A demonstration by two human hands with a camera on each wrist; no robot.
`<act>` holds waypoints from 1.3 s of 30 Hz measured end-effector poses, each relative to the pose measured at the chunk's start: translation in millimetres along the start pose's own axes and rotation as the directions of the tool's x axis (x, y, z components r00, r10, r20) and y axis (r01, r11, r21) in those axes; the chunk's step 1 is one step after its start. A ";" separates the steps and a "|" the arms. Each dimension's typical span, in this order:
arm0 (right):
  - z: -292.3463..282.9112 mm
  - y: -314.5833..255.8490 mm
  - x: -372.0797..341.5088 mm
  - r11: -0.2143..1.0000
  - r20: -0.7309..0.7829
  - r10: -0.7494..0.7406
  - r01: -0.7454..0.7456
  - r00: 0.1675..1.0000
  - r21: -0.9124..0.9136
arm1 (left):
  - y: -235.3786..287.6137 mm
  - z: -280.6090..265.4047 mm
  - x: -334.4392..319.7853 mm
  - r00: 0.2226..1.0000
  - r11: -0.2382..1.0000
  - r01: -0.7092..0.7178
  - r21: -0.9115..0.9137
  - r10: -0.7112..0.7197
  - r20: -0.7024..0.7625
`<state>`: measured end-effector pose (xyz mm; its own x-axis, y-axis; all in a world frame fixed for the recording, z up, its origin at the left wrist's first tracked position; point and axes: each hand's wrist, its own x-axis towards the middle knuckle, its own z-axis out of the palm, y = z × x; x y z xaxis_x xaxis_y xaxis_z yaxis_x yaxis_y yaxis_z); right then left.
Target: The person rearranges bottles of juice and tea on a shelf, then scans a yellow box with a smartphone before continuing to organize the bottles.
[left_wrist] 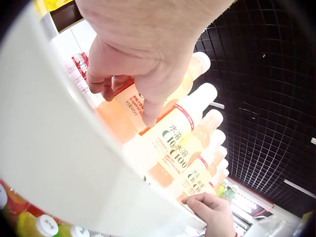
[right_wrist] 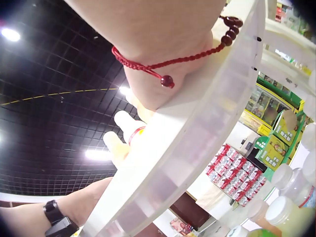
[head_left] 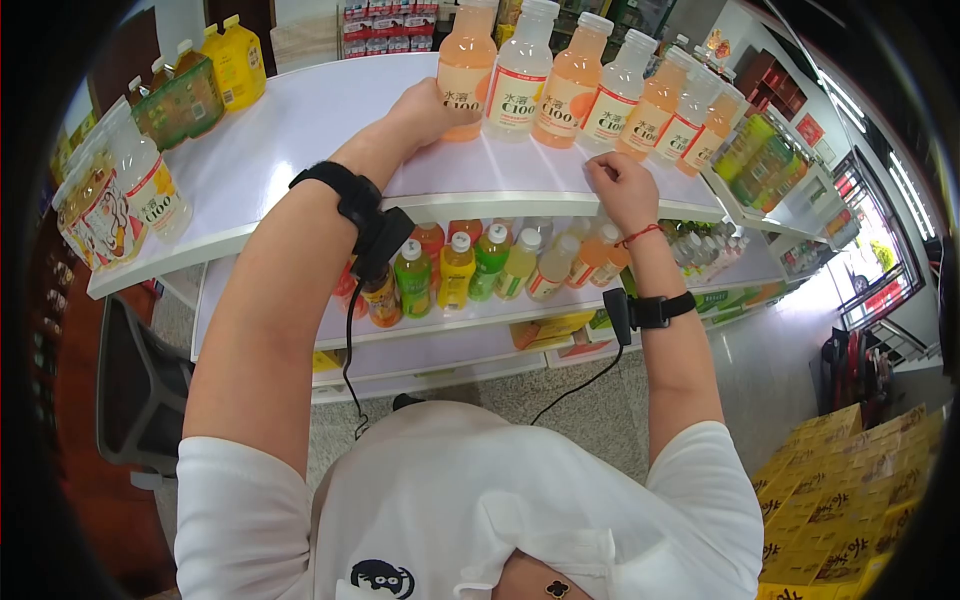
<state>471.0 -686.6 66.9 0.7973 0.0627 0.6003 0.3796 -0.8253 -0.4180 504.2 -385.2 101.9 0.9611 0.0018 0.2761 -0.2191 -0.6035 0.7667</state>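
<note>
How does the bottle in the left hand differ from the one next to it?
The gripped bottle holds an orange-pink drink; the neighbouring bottle holds a pale, whitish one. The left hand grips the first, while no fingers hold the second. Both stand on the white counter with "C100" labels.

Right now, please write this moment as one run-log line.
left hand: grips row's leftmost bottle | right hand: curled, empty, near shelf edge | row: orange and clear bottles, upright

Wearing a white short-sleeved shirt (head_left: 430, 490) with black print (head_left: 382, 578). Sporting black wrist straps (head_left: 335, 184), red beaded bracelet (right_wrist: 192, 58), dark clover pendant (head_left: 557, 589)!
</note>
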 end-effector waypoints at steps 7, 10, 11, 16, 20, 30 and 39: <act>-1.4 -1.9 0.1 0.999 0.005 0.033 -0.033 0.999 -0.004 | -3.9 1.4 3.9 0.999 0.998 -0.038 -0.040 0.038 0.004; -1.8 -2.8 0.5 1.000 0.002 0.021 -0.021 1.000 -0.021 | -2.9 0.5 2.4 1.000 0.999 -0.022 -0.038 0.022 0.007; -1.7 -3.1 0.5 1.000 0.010 0.022 -0.022 1.000 -0.020 | -0.2 -0.4 -0.1 1.000 0.998 -0.024 -0.063 0.025 0.018; -2.8 -5.8 -0.5 0.999 0.003 0.029 -0.029 1.000 -0.032 | 8.3 -5.8 -9.2 0.999 0.999 -0.028 -0.038 0.029 0.029; -1.7 -6.2 -0.6 0.998 0.012 0.056 -0.056 0.998 -0.032 | -2.7 -2.2 -1.2 0.996 0.994 -0.070 -0.082 0.074 0.043; 0.5 3.1 0.7 1.000 -0.003 -0.009 0.009 1.000 -0.015 | -2.4 -89.4 -78.2 0.975 0.966 -0.164 0.201 0.190 -0.116; 10.3 16.9 3.7 0.997 -0.054 0.033 -0.029 0.998 0.066 | -78.4 -239.3 -220.5 0.577 0.932 -0.208 0.298 0.363 -0.731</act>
<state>485.1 -694.6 55.0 0.7829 0.0051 0.6221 0.3863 -0.7878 -0.4797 269.2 -147.5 119.6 0.3525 0.3651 0.8616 -0.3543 -0.8002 0.4840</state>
